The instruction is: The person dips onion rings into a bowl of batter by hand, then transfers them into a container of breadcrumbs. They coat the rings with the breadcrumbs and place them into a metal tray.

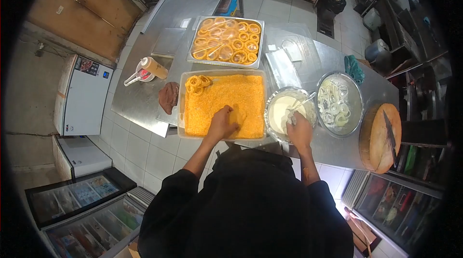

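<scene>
The left hand (222, 124) is pressing into the crumb tray (182, 108) at the surface's (140, 99) near edge, grip unclear. The right hand (300, 131) is clutching a utensil (304, 101) in the batter bowl (270, 101). Coated rings (241, 43) are filling the far tray (191, 46), and many raw onion rings (337, 103) are lying uncoated.
</scene>
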The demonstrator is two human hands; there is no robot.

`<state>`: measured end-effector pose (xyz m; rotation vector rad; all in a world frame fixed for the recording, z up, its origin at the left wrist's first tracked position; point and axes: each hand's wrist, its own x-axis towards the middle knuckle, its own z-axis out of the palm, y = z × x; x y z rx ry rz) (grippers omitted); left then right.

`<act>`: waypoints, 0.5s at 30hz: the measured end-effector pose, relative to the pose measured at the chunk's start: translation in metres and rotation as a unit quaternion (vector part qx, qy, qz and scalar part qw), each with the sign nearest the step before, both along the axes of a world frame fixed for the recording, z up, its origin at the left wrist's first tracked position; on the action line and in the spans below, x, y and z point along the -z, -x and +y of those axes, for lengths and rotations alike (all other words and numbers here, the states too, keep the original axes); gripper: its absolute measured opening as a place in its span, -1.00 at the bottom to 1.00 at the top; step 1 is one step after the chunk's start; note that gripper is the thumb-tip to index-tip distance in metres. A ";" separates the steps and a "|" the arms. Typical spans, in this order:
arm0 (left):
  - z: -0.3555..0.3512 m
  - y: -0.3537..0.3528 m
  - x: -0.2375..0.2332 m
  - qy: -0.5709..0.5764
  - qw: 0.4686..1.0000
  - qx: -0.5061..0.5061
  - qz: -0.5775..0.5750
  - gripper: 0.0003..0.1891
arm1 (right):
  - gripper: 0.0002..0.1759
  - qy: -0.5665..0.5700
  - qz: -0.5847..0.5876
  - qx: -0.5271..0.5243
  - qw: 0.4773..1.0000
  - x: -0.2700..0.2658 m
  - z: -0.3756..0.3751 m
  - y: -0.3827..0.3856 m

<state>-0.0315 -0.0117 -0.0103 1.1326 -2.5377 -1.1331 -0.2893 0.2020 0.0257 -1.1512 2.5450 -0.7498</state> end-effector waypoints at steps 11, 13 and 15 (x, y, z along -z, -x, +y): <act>0.031 0.046 -0.016 0.109 0.993 0.046 0.010 -0.26 | -0.55 -0.008 -0.018 0.008 1.000 -0.003 -0.001 -0.003; 0.035 0.051 -0.009 0.101 0.993 0.057 -0.010 -0.25 | -0.54 -0.012 -0.022 0.008 1.000 -0.003 0.000 -0.003; 0.036 0.056 0.000 0.149 0.987 0.063 -0.013 -0.29 | -0.53 -0.015 -0.025 0.008 1.000 -0.003 0.000 -0.002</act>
